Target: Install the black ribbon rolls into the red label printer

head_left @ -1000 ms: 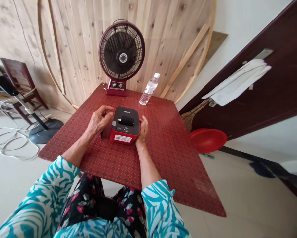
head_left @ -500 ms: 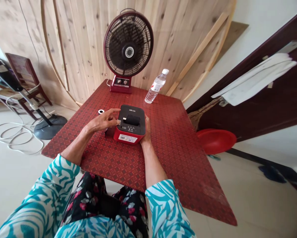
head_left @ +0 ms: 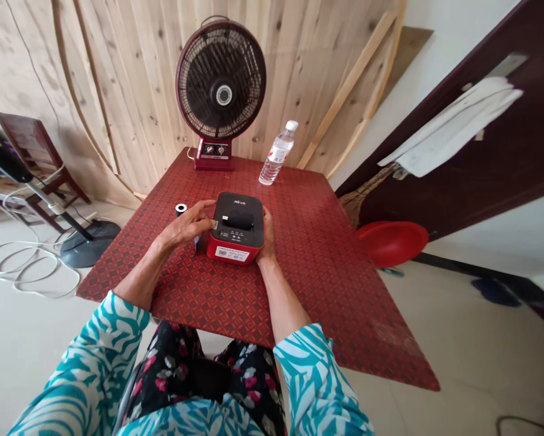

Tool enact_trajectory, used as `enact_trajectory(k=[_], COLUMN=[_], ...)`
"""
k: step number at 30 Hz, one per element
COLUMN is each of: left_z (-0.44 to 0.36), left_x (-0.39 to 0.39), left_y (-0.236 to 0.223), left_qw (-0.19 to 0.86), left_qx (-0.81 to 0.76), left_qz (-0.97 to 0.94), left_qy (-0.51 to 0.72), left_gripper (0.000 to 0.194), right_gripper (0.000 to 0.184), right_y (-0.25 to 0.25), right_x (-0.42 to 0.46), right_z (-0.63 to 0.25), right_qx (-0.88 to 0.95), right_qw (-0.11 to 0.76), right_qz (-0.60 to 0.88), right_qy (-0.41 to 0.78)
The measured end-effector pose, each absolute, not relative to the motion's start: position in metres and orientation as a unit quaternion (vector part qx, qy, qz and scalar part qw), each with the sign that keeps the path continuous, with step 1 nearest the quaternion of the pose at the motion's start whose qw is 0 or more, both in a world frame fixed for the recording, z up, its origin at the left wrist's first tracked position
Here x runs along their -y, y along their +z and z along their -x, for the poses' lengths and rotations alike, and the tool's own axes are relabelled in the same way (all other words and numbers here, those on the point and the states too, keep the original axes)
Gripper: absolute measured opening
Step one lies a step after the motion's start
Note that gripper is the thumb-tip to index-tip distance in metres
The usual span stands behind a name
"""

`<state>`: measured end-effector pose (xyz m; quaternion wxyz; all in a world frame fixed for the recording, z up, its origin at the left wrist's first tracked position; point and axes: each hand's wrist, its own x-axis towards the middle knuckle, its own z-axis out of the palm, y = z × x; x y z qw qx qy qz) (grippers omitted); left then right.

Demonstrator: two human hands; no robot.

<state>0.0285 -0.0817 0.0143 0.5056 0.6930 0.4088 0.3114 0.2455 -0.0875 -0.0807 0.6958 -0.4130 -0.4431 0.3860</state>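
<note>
The left hand (head_left: 185,225) has moved in from just beside the compact thermal printer (head_left: 236,230) to touch its left edge, and the white paper roll (head_left: 181,209) that it hid now shows beyond it. So both hands appear to be on the machine, the right one probably steadying it. The left hand's fingers are spread, not clamped; the right hand (head_left: 268,239) lies along the right side, its grip too hidden to tell. The printer sits upright on the patterned red surface (head_left: 326,260), nearer the person than the fan (head_left: 221,85). Its body is glossy red, its rounded top black, with a white sticker (head_left: 232,254) on the near face.
</note>
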Motion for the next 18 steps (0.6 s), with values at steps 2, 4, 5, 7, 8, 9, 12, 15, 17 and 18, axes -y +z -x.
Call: enact_trajectory(k=[2, 4, 5, 7, 8, 9, 12, 15, 17, 18], left_z=[-0.027, -0.025, -0.024, -0.024, -0.024, -0.024, -0.024, -0.025, -0.025, -0.025], left_x=[0.082, 0.081, 0.080, 0.077, 0.076, 0.075, 0.072, 0.072, 0.071, 0.071], left_y=[0.018, 0.019, 0.019, 0.017, 0.016, 0.015, 0.016, 0.025, 0.032, 0.034], left_qw=[0.499, 0.500, 0.506, 0.525, 0.537, 0.547, 0.573, 0.594, 0.611, 0.619], left_qx=[-0.427, -0.434, -0.433, -0.427, -0.422, -0.419, -0.416, -0.422, -0.428, -0.430], left_qz=[-0.695, -0.693, -0.689, -0.676, -0.669, -0.661, -0.635, -0.617, -0.606, -0.601], left_qy=[0.294, 0.287, 0.287, 0.291, 0.293, 0.296, 0.308, 0.297, 0.277, 0.267], left_gripper=[0.073, 0.073, 0.074, 0.076, 0.077, 0.078, 0.077, 0.081, 0.084, 0.085], right_gripper=[0.052, 0.052, 0.052, 0.052, 0.052, 0.052, 0.055, 0.057, 0.060, 0.061], right_y=[-0.083, -0.085, -0.085, -0.085, -0.084, -0.084, -0.081, -0.079, -0.079, -0.079], right_x=[0.085, 0.083, 0.082, 0.082, 0.082, 0.083, 0.083, 0.082, 0.081, 0.080], right_z=[-0.246, -0.246, -0.246, -0.247, -0.247, -0.247, -0.248, -0.249, -0.249, -0.249], right_qx=[0.439, 0.441, 0.443, 0.448, 0.449, 0.448, 0.442, 0.442, 0.440, 0.438], right_qw=[0.709, 0.708, 0.705, 0.699, 0.697, 0.696, 0.691, 0.684, 0.688, 0.691], right_qz=[0.424, 0.438, 0.446, 0.461, 0.465, 0.469, 0.477, 0.489, 0.486, 0.482], right_qy=[0.353, 0.335, 0.327, 0.314, 0.311, 0.310, 0.315, 0.313, 0.312, 0.312])
